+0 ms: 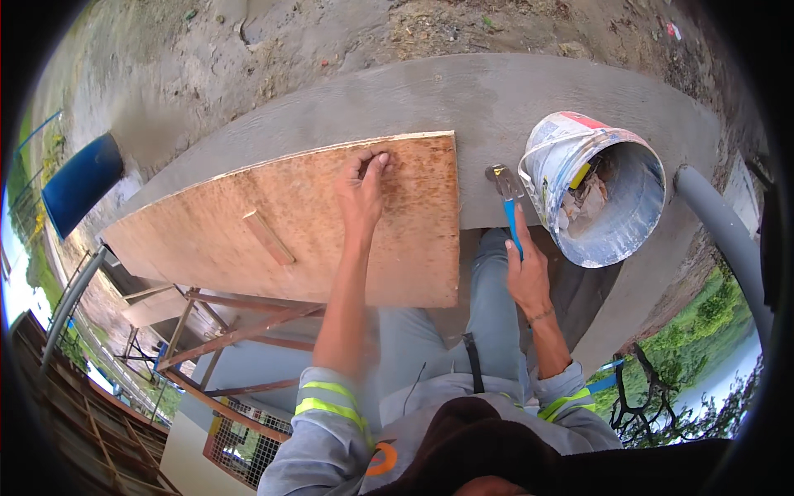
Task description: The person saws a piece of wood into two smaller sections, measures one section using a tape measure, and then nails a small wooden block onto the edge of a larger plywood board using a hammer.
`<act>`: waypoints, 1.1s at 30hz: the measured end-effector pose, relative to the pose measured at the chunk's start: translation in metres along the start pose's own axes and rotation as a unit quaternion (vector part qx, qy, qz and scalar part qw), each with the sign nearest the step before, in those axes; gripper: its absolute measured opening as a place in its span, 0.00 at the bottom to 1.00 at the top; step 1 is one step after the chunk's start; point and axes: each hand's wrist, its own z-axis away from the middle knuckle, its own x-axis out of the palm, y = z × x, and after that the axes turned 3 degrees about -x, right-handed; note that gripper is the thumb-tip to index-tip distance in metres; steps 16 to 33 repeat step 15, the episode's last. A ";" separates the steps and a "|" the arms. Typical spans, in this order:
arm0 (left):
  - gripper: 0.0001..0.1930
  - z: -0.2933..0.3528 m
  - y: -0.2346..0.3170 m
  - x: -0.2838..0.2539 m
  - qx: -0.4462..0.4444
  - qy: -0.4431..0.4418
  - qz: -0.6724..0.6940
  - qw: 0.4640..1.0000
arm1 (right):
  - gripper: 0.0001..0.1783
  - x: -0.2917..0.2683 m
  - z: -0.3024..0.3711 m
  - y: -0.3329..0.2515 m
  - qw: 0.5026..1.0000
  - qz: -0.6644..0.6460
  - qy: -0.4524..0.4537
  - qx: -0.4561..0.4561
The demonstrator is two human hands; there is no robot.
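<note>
A long plywood sheet [413, 223] lies in front of me on a concrete surface, and its right end stops just left of the hammer. Over the far part of the sheet is my left hand [362, 183], its thumb and fingers pinched together near the far edge. Whatever is in that pinch is too small to make out. My right hand [529, 273] grips the blue handle of a hammer [513, 217], whose metal head points away from me, between the plywood and a bucket. A short wooden strip [269, 237] lies on the plywood, left of my left hand.
A white, smeared bucket [542, 157] with a yellow item and crumpled scraps inside stands on the concrete ledge [579, 83] at right. A grey pipe [719, 223] curves beyond it. A blue barrel [83, 182] is far left; brown metal framing [240, 337] stands lower left. Muddy ground lies beyond.
</note>
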 end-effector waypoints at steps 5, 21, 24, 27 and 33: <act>0.05 -0.012 -0.016 0.012 0.091 -0.011 -0.054 0.994 | 0.30 -0.001 -0.003 -0.035 0.999 -0.041 -0.021 -0.011; 0.12 -0.018 -0.043 0.023 0.256 0.029 -0.180 0.949 | 0.29 0.019 -0.018 -0.086 0.997 -0.044 -0.010 -0.062; 0.12 -0.018 -0.043 0.023 0.256 0.029 -0.180 0.949 | 0.29 0.019 -0.018 -0.086 0.997 -0.044 -0.010 -0.062; 0.12 -0.018 -0.043 0.023 0.256 0.029 -0.180 0.949 | 0.29 0.019 -0.018 -0.086 0.997 -0.044 -0.010 -0.062; 0.12 -0.018 -0.043 0.023 0.256 0.029 -0.180 0.949 | 0.29 0.019 -0.018 -0.086 0.997 -0.044 -0.010 -0.062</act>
